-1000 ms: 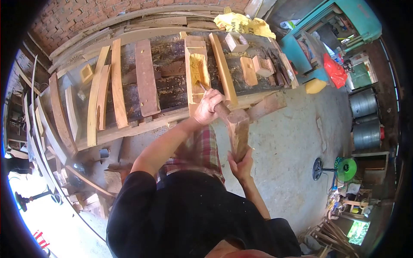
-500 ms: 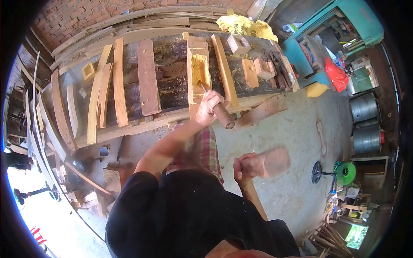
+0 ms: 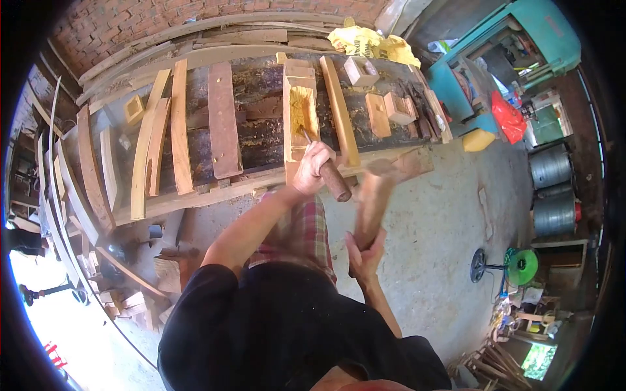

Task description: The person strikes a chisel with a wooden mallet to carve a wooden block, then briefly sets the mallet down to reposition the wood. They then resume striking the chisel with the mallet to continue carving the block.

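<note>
My left hand [image 3: 315, 168] is closed around a chisel [image 3: 334, 182] with a thick wooden handle. The chisel's blade slants down into a hollow in a wooden block [image 3: 300, 70], whose carved inside is bright yellow. Lower right, my right hand [image 3: 367, 253] grips the narrow end of a wooden mallet [image 3: 374, 205]. The mallet points upward, its broad end blurred and a little to the right of the chisel handle, apart from it.
Several wooden strips lie across the dark workbench, among them a brown board [image 3: 225, 124] and a narrow strip [image 3: 340, 111]. Small wooden boxes [image 3: 360, 70] sit at the right. A teal machine [image 3: 548, 32] stands beyond, and a green fan [image 3: 523, 266] is on the right.
My right hand has swung the mallet from pointing right to pointing up, bringing it nearer the chisel handle. My left hand and the chisel stay nearly in place.
</note>
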Demonstrator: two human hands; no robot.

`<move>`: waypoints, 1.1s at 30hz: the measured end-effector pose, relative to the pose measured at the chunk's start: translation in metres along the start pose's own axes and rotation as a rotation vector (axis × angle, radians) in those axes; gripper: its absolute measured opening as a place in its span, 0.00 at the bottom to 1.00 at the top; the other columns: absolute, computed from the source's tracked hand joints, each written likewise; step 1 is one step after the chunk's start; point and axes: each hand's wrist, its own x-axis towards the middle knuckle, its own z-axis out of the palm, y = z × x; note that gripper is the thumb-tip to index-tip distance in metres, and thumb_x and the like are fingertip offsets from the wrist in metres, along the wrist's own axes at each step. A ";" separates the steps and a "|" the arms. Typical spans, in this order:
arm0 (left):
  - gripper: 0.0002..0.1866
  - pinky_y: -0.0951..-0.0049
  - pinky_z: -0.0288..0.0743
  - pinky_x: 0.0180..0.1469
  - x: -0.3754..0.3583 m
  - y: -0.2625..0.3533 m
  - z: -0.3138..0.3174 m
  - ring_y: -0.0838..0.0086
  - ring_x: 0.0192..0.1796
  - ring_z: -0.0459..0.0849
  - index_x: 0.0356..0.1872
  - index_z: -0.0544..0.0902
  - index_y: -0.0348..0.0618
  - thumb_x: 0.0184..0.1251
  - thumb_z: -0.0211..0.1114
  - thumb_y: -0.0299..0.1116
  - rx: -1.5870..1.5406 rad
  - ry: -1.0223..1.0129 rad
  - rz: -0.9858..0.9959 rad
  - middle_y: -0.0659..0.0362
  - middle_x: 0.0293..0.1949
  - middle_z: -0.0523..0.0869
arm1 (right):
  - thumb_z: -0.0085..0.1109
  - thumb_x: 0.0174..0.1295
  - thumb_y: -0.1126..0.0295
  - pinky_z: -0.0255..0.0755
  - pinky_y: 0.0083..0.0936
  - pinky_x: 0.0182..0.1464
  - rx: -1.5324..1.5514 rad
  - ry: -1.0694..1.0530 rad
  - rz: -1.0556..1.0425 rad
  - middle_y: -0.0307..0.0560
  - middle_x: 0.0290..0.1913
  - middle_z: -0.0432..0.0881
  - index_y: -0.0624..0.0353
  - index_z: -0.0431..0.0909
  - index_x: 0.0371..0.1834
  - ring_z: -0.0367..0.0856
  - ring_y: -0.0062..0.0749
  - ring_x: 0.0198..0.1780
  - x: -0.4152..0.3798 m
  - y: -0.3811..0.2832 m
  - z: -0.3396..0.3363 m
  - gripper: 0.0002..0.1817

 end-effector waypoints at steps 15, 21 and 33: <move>0.17 0.62 0.69 0.39 -0.008 -0.005 0.002 0.60 0.35 0.76 0.32 0.73 0.46 0.49 0.76 0.21 0.012 0.025 0.043 0.57 0.31 0.77 | 0.73 0.55 0.67 0.73 0.34 0.42 -0.190 0.039 -0.338 0.60 0.41 0.79 0.67 0.69 0.58 0.80 0.40 0.42 -0.003 0.025 0.015 0.31; 0.17 0.62 0.69 0.40 -0.012 -0.014 0.004 0.59 0.36 0.76 0.32 0.74 0.46 0.49 0.76 0.22 0.022 -0.034 0.052 0.57 0.32 0.76 | 0.71 0.55 0.69 0.73 0.35 0.48 0.379 0.053 -0.021 0.53 0.43 0.77 0.65 0.70 0.55 0.77 0.38 0.44 -0.024 0.033 0.016 0.27; 0.13 0.60 0.69 0.48 -0.011 -0.017 0.005 0.55 0.42 0.76 0.33 0.76 0.46 0.49 0.70 0.22 -0.021 -0.014 -0.052 0.55 0.36 0.78 | 0.70 0.58 0.66 0.75 0.32 0.40 0.004 0.119 -0.316 0.54 0.32 0.80 0.67 0.66 0.59 0.81 0.40 0.35 -0.001 0.011 0.023 0.31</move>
